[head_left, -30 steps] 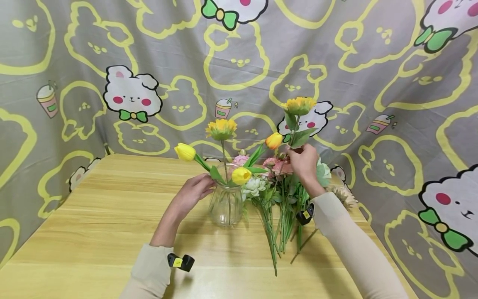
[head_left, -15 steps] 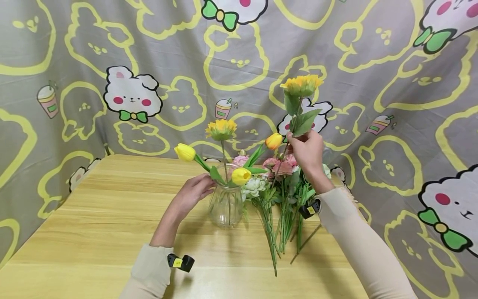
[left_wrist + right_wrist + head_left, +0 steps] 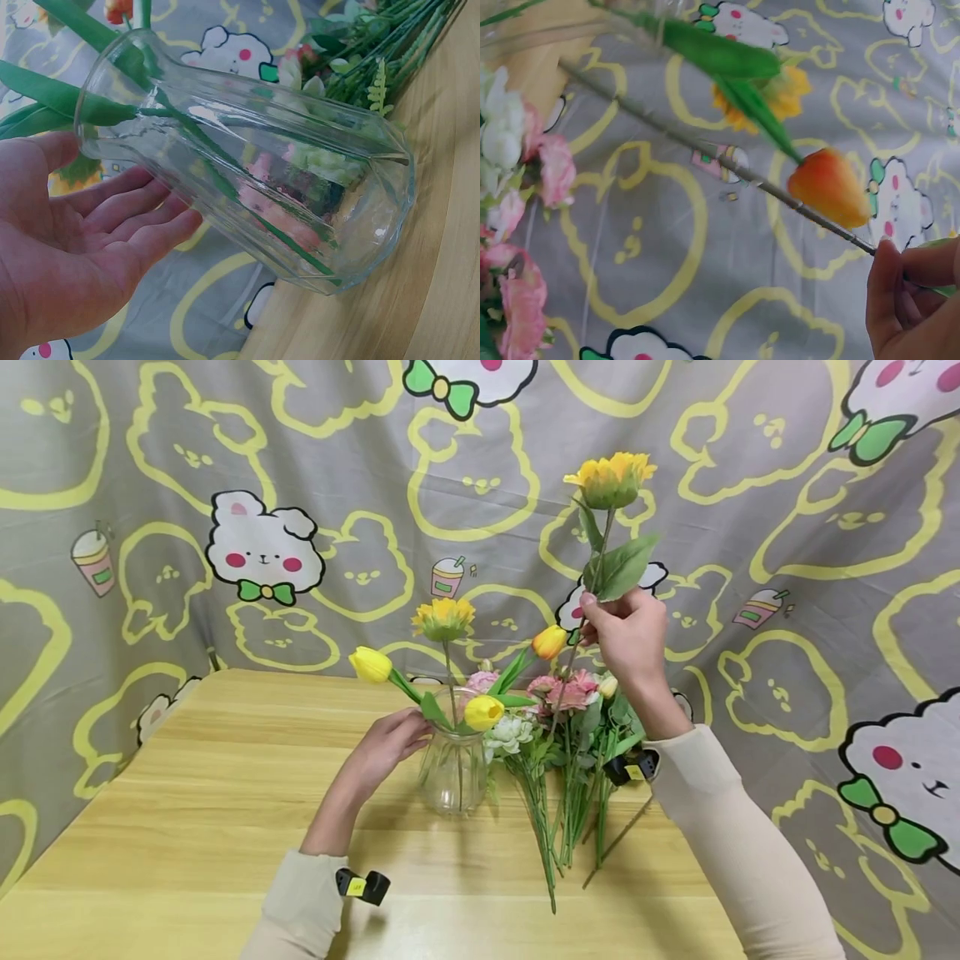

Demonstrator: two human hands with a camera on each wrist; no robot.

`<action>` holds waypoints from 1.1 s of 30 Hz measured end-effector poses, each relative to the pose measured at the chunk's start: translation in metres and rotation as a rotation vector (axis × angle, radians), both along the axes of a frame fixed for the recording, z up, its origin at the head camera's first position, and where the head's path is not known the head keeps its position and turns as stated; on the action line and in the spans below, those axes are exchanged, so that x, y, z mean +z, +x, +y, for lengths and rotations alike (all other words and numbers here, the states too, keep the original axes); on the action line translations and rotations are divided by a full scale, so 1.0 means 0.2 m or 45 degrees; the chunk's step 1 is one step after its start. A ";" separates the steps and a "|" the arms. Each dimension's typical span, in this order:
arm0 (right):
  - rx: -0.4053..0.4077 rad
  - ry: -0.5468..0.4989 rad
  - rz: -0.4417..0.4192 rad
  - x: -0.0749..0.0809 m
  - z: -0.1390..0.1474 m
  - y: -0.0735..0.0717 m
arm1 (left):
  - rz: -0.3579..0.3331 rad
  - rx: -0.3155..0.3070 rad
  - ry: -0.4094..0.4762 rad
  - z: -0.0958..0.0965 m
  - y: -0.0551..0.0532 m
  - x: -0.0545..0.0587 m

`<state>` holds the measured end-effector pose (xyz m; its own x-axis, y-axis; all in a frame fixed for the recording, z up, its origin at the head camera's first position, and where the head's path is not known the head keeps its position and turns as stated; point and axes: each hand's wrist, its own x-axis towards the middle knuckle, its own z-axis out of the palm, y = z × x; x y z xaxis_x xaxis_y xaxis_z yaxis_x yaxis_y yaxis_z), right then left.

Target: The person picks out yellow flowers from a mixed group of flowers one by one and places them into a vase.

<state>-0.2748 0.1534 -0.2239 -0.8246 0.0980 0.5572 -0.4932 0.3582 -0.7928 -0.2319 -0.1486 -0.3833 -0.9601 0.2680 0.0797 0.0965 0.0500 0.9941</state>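
Observation:
A clear glass vase [image 3: 453, 777] stands upright on the table. In it are yellow tulips [image 3: 484, 713], an orange tulip [image 3: 550, 642] and a yellow sunflower [image 3: 444, 619]. My left hand [image 3: 387, 745] is at the vase's neck; in the left wrist view its fingers [image 3: 161, 238] extend loosely along the glass, and the thumb lies close to the rim. Raised to the right of the vase, my right hand [image 3: 632, 631] pinches a second sunflower [image 3: 611, 481] by its stem [image 3: 780, 196], just below the leaves. The bloom points up and the stem slants down to the left.
To the right of the vase lies a pile of flowers, with pink blooms [image 3: 572, 690], white blooms [image 3: 512, 732] and long green stems [image 3: 540, 827] towards the front. A patterned curtain [image 3: 360, 468] hangs behind the wooden table [image 3: 217, 810].
My right hand has risen and shifted slightly right, lifting the sunflower up out of the flower pile. The left hand and the vase have stayed where they were.

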 end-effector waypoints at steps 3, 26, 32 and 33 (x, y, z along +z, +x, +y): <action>0.012 -0.026 0.032 0.03 -0.01 0.03 | 0.008 -0.010 0.002 0.00 -0.01 0.00; 0.313 -0.302 0.118 0.03 -0.20 0.12 | 0.009 -0.024 0.011 -0.01 -0.01 0.00; 0.320 -0.169 0.068 -0.03 -0.24 0.13 | 0.004 -0.018 0.001 -0.01 0.00 0.00; 0.330 -0.155 0.057 -0.04 -0.25 0.13 | 0.005 -0.017 0.002 -0.01 0.00 0.00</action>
<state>-0.2481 0.1029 -0.2325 -0.8055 -0.0445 0.5909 -0.5915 0.1189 -0.7975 -0.2323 -0.1502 -0.3837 -0.9561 0.2807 0.0836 0.1008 0.0474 0.9938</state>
